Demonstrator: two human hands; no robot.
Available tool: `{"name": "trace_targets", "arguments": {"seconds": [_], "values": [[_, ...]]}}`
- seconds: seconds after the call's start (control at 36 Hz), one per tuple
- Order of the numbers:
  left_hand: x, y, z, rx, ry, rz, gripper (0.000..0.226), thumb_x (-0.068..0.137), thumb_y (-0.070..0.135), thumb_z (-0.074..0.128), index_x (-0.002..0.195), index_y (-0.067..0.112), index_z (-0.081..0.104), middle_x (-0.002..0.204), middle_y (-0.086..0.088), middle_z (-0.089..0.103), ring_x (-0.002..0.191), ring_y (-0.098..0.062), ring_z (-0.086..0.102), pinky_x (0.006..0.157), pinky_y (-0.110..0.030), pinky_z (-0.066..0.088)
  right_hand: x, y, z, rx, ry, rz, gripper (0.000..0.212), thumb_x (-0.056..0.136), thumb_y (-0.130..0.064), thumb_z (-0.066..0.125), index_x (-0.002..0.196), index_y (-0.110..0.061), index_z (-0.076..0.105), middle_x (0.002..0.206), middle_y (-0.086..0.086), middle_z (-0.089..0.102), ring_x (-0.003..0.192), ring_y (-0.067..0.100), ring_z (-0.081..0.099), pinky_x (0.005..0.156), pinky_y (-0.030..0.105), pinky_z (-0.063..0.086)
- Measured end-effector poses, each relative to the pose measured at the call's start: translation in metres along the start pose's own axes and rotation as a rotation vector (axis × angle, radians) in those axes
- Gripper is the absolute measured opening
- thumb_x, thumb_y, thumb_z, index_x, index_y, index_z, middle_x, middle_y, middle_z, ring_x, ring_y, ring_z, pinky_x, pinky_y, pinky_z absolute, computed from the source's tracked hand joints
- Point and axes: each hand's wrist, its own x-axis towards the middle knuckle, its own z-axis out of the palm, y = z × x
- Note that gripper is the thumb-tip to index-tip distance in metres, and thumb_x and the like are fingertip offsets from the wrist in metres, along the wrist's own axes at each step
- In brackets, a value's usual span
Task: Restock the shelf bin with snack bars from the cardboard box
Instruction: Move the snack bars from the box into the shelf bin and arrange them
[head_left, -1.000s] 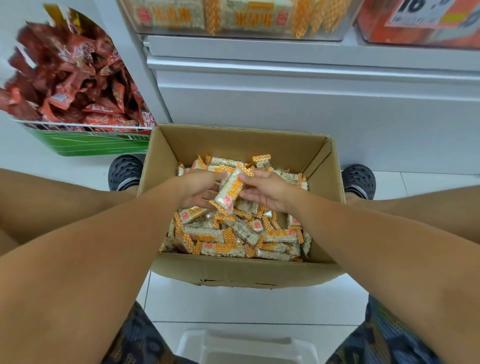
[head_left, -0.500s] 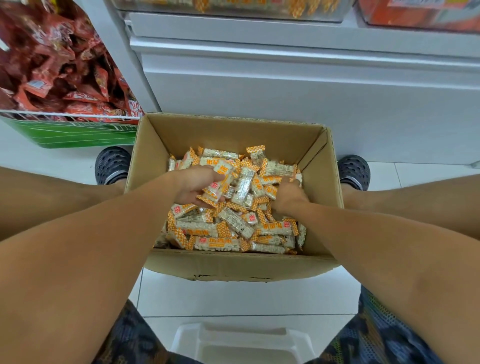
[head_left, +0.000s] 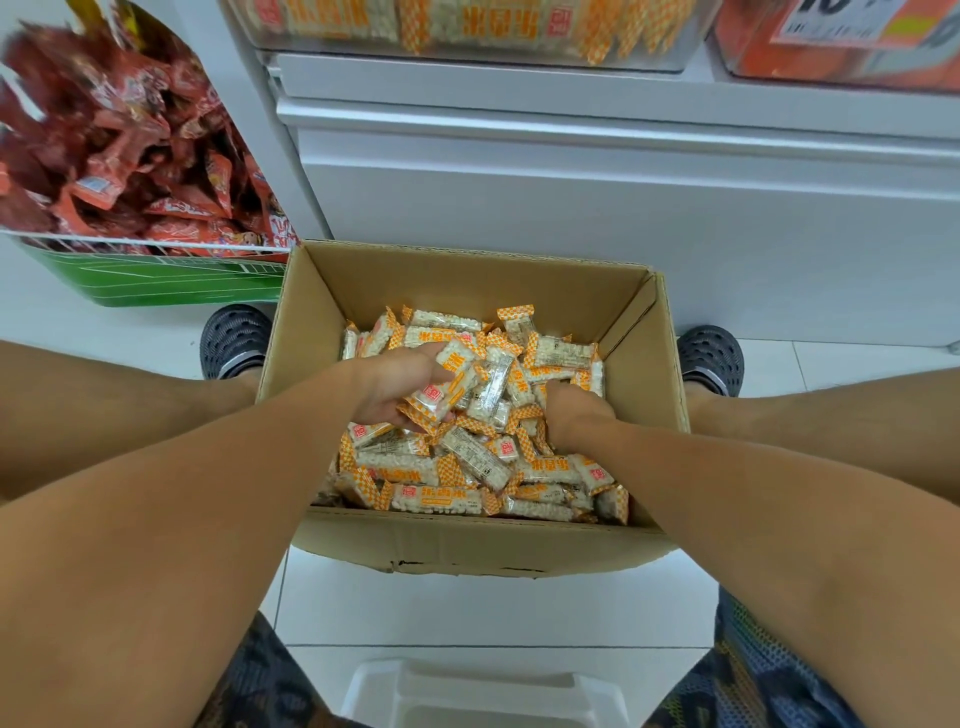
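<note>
A cardboard box (head_left: 467, 545) stands open on the floor between my feet, filled with several snack bars (head_left: 457, 457) in clear and orange-checked wrappers. My left hand (head_left: 395, 387) is inside the box, palm up, gripping a bunch of bars (head_left: 441, 389). My right hand (head_left: 576, 410) is dug into the pile at the right side, fingers curled down among the bars and hidden. The shelf bin (head_left: 467, 31) of matching bars sits at the top of the view.
A green wire basket (head_left: 156, 275) of red snack packets stands at the left. An orange bin (head_left: 831, 47) with a price tag is at the top right. White shelf fronts (head_left: 623, 182) rise behind the box. A white stool (head_left: 478, 691) sits under me.
A second ago both hands held one bar together above the pile. Since then the right hand has let go and plunged into the bars at the right, while the left hand keeps its bunch.
</note>
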Motion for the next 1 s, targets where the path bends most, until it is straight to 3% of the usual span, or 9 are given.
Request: {"name": "trace_targets", "arguments": {"seconds": [0.11,0.19,0.25,0.36,0.5,0.58,0.72,0.89,1.0], "values": [[0.0,0.001,0.001,-0.025,-0.019,-0.027,0.052,0.101,0.02,0.044,0.146,0.043,0.038,0.146,-0.005,0.048,0.104,-0.027,0.071,0.089,-0.047,0.056,0.0,-0.001,-0.006,-0.163,-0.101,-0.028,0.018,0.095,-0.006,0.054,0.113,-0.007,0.053,0.136,0.019,0.044,0.079,0.023,0.056,0.069,0.034,0.051],[-0.001,0.003,0.004,-0.024,-0.009,0.002,0.05,0.103,0.018,0.041,0.148,0.039,0.037,0.131,0.0,0.057,0.09,-0.023,0.074,0.09,-0.044,0.056,0.003,-0.004,-0.017,-0.251,-0.156,-0.097,0.019,0.094,-0.014,0.064,0.11,-0.008,0.055,0.141,0.019,0.042,0.096,0.024,0.059,0.081,0.037,0.055],[-0.004,0.005,0.006,0.007,-0.004,0.021,0.05,0.104,0.017,0.04,0.149,0.037,0.036,0.13,0.004,0.056,0.083,-0.015,0.071,0.079,-0.038,0.056,0.007,-0.004,-0.035,-0.234,-0.18,-0.151,0.031,0.09,-0.032,0.073,0.092,-0.005,0.057,0.118,0.011,0.058,0.103,0.024,0.062,0.082,0.035,0.054],[-0.003,0.005,0.005,0.13,0.073,0.065,0.048,0.103,0.021,0.045,0.147,0.039,0.04,0.16,0.003,0.027,0.139,-0.016,0.041,0.063,-0.032,0.048,0.011,0.007,-0.087,0.314,-0.412,-0.207,0.032,0.081,-0.033,0.08,0.102,-0.011,0.07,0.088,0.003,0.07,0.069,0.016,0.059,0.052,0.022,0.046],[0.005,0.002,0.002,0.133,0.062,0.068,0.047,0.102,0.022,0.046,0.145,0.04,0.042,0.16,0.006,0.027,0.147,-0.022,0.024,0.068,-0.032,0.048,0.009,0.017,-0.112,1.224,-0.485,-0.168,0.006,0.091,-0.017,0.07,0.09,-0.014,0.065,0.071,0.001,0.068,0.051,0.004,0.05,0.045,0.012,0.046],[0.007,0.003,-0.001,0.055,0.009,0.064,0.045,0.1,0.025,0.047,0.14,0.045,0.047,0.156,0.006,0.035,0.141,-0.026,0.04,0.089,-0.042,0.051,0.01,0.012,-0.106,1.27,-0.454,-0.204,0.013,0.085,-0.017,0.074,0.095,-0.013,0.067,0.074,-0.001,0.066,0.054,0.005,0.042,0.041,0.013,0.036],[0.004,0.007,0.001,-0.031,-0.067,0.057,0.036,0.103,0.032,0.039,0.134,0.039,0.055,0.12,-0.007,0.071,0.094,-0.024,0.071,0.084,-0.037,0.051,0.006,-0.002,-0.106,1.209,-0.299,-0.262,0.02,0.076,-0.024,0.082,0.09,-0.015,0.071,0.071,-0.003,0.066,0.058,0.006,0.045,0.05,0.019,0.032],[0.006,0.008,0.0,-0.05,-0.099,0.039,0.077,0.079,0.088,0.026,0.134,0.042,0.056,0.139,-0.011,0.058,0.121,-0.027,0.06,0.105,-0.053,0.042,0.008,-0.008,-0.111,1.273,-0.202,-0.183,0.022,0.083,-0.024,0.08,0.093,-0.01,0.067,0.078,0.005,0.071,0.056,0.008,0.057,0.049,0.017,0.049],[0.005,0.009,-0.002,-0.066,-0.105,0.098,0.068,0.082,0.082,0.043,0.127,0.035,0.061,0.126,-0.009,0.067,0.106,-0.03,0.068,0.103,-0.05,0.046,0.01,-0.002,-0.106,1.398,-0.271,-0.113,0.027,0.081,-0.021,0.08,0.097,-0.006,0.065,0.105,0.014,0.067,0.074,0.014,0.07,0.061,0.019,0.058]]}}
